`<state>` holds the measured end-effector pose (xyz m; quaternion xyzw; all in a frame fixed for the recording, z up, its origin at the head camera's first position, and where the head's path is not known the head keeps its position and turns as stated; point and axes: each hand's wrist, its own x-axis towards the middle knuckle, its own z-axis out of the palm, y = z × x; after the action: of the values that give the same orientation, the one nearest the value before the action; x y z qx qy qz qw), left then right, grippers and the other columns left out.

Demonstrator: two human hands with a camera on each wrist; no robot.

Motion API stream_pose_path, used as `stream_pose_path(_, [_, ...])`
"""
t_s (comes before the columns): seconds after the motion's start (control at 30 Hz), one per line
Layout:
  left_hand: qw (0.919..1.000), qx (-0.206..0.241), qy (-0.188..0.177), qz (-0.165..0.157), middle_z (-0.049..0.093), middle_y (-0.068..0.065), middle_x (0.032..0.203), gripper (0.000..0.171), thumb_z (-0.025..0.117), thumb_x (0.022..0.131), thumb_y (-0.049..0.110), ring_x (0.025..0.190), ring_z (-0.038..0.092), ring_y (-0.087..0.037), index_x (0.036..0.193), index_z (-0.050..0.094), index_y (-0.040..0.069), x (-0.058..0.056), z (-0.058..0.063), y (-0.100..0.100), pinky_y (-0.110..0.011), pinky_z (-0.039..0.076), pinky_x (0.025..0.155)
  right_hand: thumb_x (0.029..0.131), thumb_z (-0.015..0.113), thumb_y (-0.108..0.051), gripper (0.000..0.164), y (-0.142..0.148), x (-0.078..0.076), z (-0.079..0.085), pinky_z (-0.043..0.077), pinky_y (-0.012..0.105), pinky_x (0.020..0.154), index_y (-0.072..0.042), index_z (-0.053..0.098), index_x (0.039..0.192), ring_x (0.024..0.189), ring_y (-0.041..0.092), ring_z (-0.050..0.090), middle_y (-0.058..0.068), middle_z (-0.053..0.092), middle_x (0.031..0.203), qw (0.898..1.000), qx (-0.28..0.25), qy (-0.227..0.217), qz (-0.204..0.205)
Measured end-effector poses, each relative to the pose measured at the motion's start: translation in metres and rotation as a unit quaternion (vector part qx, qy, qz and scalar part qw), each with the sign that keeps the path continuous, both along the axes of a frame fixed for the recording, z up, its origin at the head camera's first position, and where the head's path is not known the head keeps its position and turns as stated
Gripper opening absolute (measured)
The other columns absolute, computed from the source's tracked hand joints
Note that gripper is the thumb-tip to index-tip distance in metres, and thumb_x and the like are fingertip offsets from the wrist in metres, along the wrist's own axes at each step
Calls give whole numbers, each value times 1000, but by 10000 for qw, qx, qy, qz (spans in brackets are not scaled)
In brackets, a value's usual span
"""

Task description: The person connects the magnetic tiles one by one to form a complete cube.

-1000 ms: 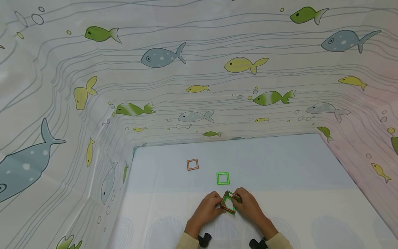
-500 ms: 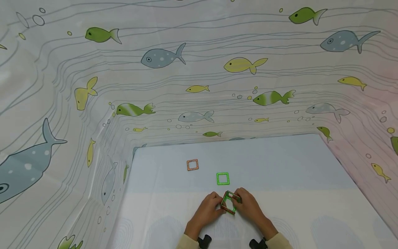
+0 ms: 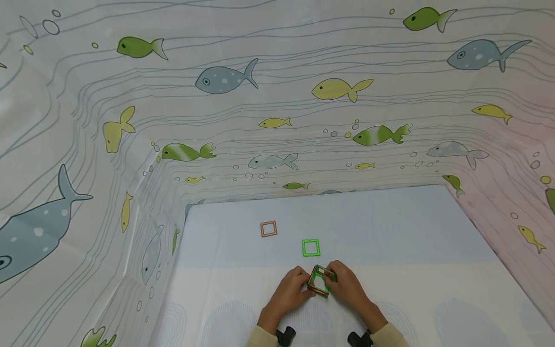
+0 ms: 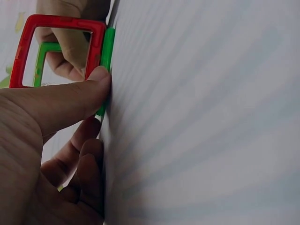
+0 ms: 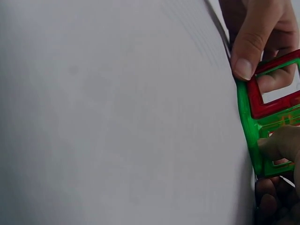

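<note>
Between both hands, low on the table, is a small open box of square magnetic tiles (image 3: 318, 292), with red and green frames. A green tile (image 5: 244, 110) lies flat as its base, and a red tile (image 4: 65, 22) stands upright on one edge. My left hand (image 3: 289, 289) grips the box's left corner, its thumb pressed where red meets green and fingers behind. My right hand (image 3: 349, 286) pinches the opposite side, with its thumb against an upright green tile (image 5: 281, 119) in the right wrist view. Fingers hide part of the far walls.
A loose green square tile (image 3: 304, 248) lies flat just beyond the hands. Farther back and to the left lies an orange square tile (image 3: 262, 230). The white and pale blue tabletop (image 3: 390, 226) meets fish-printed cloth walls (image 3: 277, 140) at the back and sides.
</note>
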<state>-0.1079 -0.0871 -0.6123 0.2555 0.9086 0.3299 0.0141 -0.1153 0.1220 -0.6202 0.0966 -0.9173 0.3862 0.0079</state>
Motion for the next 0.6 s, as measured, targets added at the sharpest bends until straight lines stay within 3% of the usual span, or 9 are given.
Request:
stream_pose_path(0.3, [9999, -20, -129, -53, 58, 7, 98, 25, 84, 80, 22, 86, 50, -2, 101, 72, 16, 0, -1, -1, -19, 46, 76, 86, 77, -11, 21, 0, 0, 1, 35, 22, 60, -20, 59, 81, 66, 3, 39, -11, 48, 77, 10000, -8, -27, -28])
stream_pose_path(0.43, [9956, 202, -861, -311, 58, 8, 104, 32, 82, 82, 23, 91, 52, -2, 111, 69, 17, -3, 0, -10, -21, 47, 81, 86, 77, -11, 20, 0, 0, 0, 35, 23, 61, -20, 59, 82, 67, 3, 40, -11, 49, 78, 9999, 37, -77, -65])
stream_pose_path(0.6, [9752, 983, -1891, -599, 63, -2, 119, 39, 66, 90, 1, 99, 60, -8, 127, 61, 12, -9, 7, -25, -24, 51, 87, 86, 76, -11, 20, -1, -1, 0, 35, 23, 62, -20, 60, 82, 68, 3, 40, -11, 50, 78, 9999, 41, -64, -78])
